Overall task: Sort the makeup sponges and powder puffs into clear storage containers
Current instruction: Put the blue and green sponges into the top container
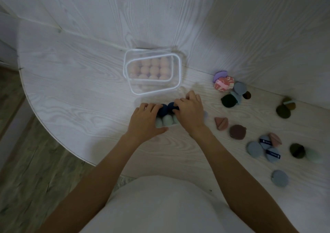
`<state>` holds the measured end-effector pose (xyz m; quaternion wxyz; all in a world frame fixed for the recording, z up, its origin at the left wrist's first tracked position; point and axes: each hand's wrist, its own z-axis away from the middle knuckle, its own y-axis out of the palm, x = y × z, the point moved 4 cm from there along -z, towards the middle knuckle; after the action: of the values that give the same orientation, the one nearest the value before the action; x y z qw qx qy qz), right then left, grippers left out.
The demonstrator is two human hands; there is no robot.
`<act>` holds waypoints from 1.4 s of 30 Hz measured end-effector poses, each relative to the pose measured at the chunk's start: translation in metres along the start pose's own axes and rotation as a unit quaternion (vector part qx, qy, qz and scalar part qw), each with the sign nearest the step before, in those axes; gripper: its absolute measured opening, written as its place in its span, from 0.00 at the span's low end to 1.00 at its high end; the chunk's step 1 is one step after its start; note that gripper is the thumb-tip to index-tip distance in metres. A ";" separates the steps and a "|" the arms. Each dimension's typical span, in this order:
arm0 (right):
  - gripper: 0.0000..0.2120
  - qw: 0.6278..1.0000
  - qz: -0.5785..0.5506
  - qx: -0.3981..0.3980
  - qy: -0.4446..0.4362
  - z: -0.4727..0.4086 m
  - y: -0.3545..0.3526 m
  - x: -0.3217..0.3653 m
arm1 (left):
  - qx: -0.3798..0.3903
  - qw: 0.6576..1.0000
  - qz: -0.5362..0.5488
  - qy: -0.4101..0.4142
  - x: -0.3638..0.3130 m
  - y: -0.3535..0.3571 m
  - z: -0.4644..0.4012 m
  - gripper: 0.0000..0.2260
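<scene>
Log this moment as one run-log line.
left hand and right hand: pressing dark navy makeup sponges | clear plastic container of peach sponges: untouched

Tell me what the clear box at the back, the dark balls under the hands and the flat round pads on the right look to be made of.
Clear box: likely rigid transparent plastic, glossy; peach sponges show through its walls.
Dark blue sponges: probably soft matte foam; rounded, with no shine.
Powder puffs: apparently fabric-covered and matte, velvety; some carry a ribbon band.
</scene>
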<state>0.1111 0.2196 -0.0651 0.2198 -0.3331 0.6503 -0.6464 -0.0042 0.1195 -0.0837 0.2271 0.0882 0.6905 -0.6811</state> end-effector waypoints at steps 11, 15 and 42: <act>0.07 0.995 -0.091 -0.028 0.035 0.012 0.007 -0.005 | 0.029 0.997 0.065 -0.008 -0.006 0.009 0.003 0.35; 0.12 0.976 -0.175 -0.102 0.083 0.035 -0.015 -0.033 | 0.037 0.997 0.062 -0.005 -0.003 0.008 0.002 0.35; 0.11 0.992 -0.060 -0.065 -0.093 -0.012 0.007 0.015 | -0.027 0.999 0.026 -0.006 -0.006 0.005 0.005 0.31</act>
<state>0.0911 0.2166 -0.0687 0.2182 -0.4439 0.6467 -0.5806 0.0040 0.1161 -0.0855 0.2515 0.0955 0.7048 -0.6564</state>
